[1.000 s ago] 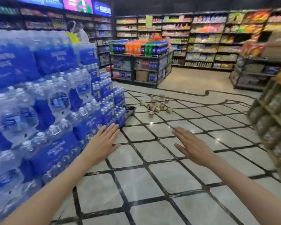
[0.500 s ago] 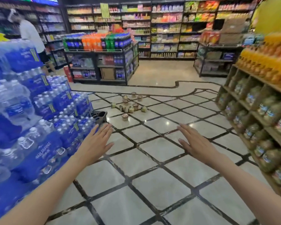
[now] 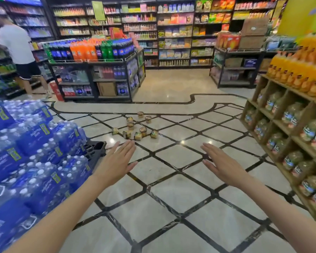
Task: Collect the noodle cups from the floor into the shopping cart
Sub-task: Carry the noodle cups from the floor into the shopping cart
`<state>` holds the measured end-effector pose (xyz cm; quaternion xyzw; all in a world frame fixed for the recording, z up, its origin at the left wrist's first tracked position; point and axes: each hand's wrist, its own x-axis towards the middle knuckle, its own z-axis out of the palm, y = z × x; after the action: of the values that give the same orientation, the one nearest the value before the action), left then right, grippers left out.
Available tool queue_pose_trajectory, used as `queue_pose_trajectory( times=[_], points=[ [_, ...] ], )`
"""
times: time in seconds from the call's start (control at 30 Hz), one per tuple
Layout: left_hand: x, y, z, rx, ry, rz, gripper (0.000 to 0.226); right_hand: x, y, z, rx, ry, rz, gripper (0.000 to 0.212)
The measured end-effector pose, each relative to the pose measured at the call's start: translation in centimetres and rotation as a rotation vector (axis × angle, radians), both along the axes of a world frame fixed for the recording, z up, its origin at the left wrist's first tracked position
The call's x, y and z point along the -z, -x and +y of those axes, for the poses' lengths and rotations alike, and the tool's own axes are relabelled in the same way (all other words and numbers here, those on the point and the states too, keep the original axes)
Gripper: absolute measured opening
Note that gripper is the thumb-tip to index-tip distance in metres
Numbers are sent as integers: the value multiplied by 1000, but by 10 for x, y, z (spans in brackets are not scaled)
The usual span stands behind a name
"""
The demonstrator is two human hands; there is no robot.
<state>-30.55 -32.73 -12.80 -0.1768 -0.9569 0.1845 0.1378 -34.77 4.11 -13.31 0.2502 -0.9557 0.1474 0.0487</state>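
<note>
Several yellow-brown noodle cups (image 3: 135, 128) lie scattered on the tiled floor ahead of me, some upright and some tipped on their sides. My left hand (image 3: 117, 161) is stretched forward with straight fingers, palm down, holding nothing, its fingertips just short of the nearest cups in the view. My right hand (image 3: 221, 163) is held out the same way, flat and empty, to the right of the cups. No shopping cart is in view.
Stacked packs of bottled water (image 3: 31, 152) on a black pallet (image 3: 96, 148) fill the left. A wooden shelf of jars and juice (image 3: 290, 125) lines the right. A soda display rack (image 3: 95, 70) stands beyond the cups. A person in a white shirt (image 3: 16, 46) stands far left.
The view has swung right and moved forward, so the noodle cups are nearer and more central. Both hands stay outstretched and flat, holding nothing.
</note>
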Motion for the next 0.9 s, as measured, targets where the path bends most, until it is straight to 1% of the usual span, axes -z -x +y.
queue_pose_trajectory(
  times=[0.13,0.23,0.33,0.43,0.53,0.57,0.63,0.7,0.77,0.9],
  points=[
    [13,105,7,-50,-32,-31,80,10,114,14,6,7,-20,68],
    [13,181,17,-85,-41,-49,80,5,198,24,1,5,-48,65],
    [10,249,22,-138,-45,-70,79,-1,280,33,-9,3,-54,68],
    [13,312,17,-186,-63,-126,79,-1,356,38,-26,5,-64,61],
    [15,378,19,-242,-63,-119,82,1,437,35,-41,27,-63,57],
    [21,403,18,-247,-60,-117,83,3,464,33,-47,29,-74,56],
    [35,455,16,-286,-90,-172,83,10,519,30,-62,28,-93,56],
    [42,505,12,-328,-77,-160,81,15,572,28,-79,25,-96,60],
    [47,559,6,-385,-63,-209,77,16,628,26,-81,24,-123,66],
    [42,667,2,-436,-70,-304,70,11,750,19,-105,19,-112,69]
  ],
)
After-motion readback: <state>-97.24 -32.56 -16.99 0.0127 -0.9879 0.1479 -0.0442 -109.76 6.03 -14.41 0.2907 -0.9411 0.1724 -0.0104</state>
